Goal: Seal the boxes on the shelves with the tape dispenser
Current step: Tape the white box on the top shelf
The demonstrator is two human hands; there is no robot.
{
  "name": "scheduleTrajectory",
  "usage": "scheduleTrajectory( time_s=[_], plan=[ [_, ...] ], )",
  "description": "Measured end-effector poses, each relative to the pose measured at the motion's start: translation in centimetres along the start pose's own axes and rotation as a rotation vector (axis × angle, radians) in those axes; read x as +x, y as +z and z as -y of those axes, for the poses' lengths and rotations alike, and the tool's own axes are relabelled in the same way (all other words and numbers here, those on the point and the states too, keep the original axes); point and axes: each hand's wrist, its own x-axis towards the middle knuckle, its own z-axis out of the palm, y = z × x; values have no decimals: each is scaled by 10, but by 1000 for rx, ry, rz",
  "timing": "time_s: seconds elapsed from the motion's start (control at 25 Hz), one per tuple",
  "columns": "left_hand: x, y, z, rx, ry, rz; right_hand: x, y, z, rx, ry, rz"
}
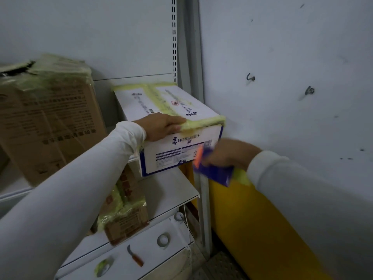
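Two hands at work: my left hand [161, 126] rests flat, fingers straight, on the taped front edge of the white box [173, 126] on the shelf [171, 190]. My right hand [228, 154], blurred, seems to grip the blue tape dispenser [212, 170] just beside the box's front right corner.

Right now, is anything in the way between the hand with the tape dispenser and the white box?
Nothing visible is. The right hand holds the blurred tape dispenser right at the white box's front lower corner. The left hand presses on the box's top front edge, off to the side.
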Motion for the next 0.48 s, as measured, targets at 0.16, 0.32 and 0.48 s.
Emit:
scheduleTrajectory(
  time_s=[0.16,0.32,0.48],
  plan=[
    [-5,-6,11,-21,-11,22,-25,64,-68,79,223,170],
    [5,1,-2,75,-71,-84,-16,56,-70,401,-12,-68],
    [11,14,-18,321,-180,-202,-13,34,-55,516,-173,-164]
  ],
)
